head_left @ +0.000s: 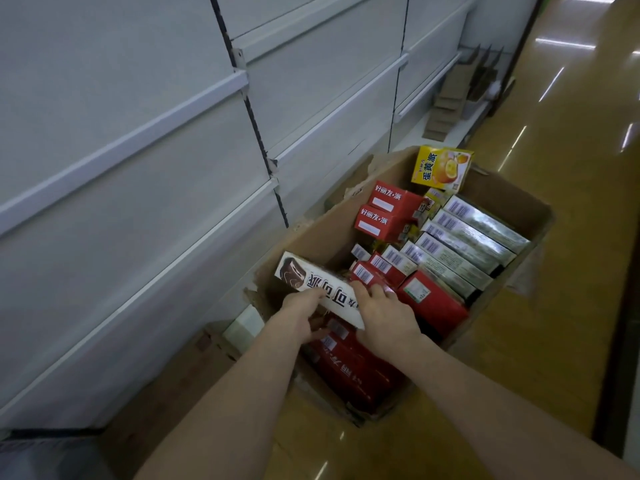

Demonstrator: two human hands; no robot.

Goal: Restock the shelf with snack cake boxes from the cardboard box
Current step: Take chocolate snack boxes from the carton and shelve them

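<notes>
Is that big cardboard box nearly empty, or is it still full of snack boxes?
Still well stocked. The cardboard box holds red boxes, a row of silver boxes and a yellow box standing at its far end.

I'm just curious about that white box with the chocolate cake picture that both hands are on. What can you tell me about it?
The white box is a long, flat carton, apparently thin cardboard, with a chocolate cake picture at its far end and large dark lettering. It lies tilted above red boxes inside the cardboard box. The left hand grips its near left edge; the right hand rests on its near right end.
</notes>
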